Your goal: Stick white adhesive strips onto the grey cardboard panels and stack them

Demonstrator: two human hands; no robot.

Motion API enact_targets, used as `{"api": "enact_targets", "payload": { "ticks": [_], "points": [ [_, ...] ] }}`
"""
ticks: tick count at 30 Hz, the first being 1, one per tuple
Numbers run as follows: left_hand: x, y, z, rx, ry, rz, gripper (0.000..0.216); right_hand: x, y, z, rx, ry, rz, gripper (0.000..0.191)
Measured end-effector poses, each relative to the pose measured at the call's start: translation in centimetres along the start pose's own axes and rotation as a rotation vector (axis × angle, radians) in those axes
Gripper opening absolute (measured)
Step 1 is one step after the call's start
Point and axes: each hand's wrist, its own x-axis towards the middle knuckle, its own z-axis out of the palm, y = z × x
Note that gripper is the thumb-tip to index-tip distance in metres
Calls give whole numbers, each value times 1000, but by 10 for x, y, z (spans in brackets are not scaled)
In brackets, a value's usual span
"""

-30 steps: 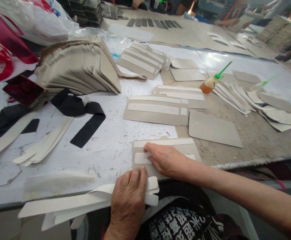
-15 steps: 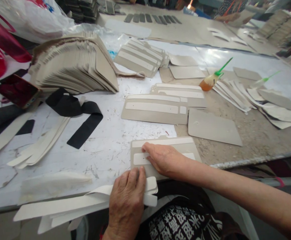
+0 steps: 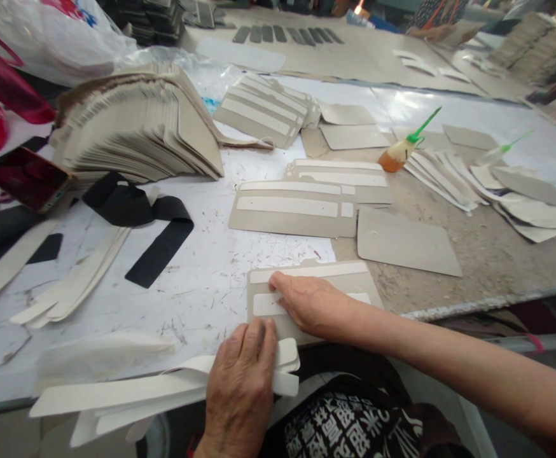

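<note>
A grey card panel [image 3: 354, 280] with two white strips lies at the near edge of the bench [image 3: 196, 280], with bare surface to its left. The right hand [image 3: 309, 302] presses flat on it, grip spread, holding nothing. Just below the panel, the left hand [image 3: 242, 381] has its grip closed on a bundle of white strips [image 3: 130, 394] overhanging the edge. Neither hand has moved.

The right grip [image 3: 306, 302] lies flat with fingers extended, pressing a white strip [image 3: 263, 304] onto a grey card [image 3: 361, 277] at the near edge of the table [image 3: 187, 280]. The left grip [image 3: 242, 381] clasps a bundle of white strips [image 3: 130, 391] that overhangs that edge, its fingertips touching the grey card. A fanned card stack [image 3: 135, 127], a black band [image 3: 161, 238] and a glue bottle [image 3: 397, 156] lie farther back.
</note>
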Motion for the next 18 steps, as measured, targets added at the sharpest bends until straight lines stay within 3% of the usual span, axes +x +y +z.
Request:
{"api": "enact_targets", "payload": {
  "ticks": [7, 12, 18],
  "points": [
    [3, 2, -1, -22, 7, 44, 33, 4, -2, 1, -30, -24, 51, 19],
    [8, -1, 7, -76, 84, 68, 30, 4, -4, 3, -44, 7, 30, 19],
    [10, -12, 22, -42, 124, 224, 33, 2, -8, -3, -43, -8, 69, 22]
  ]
}}
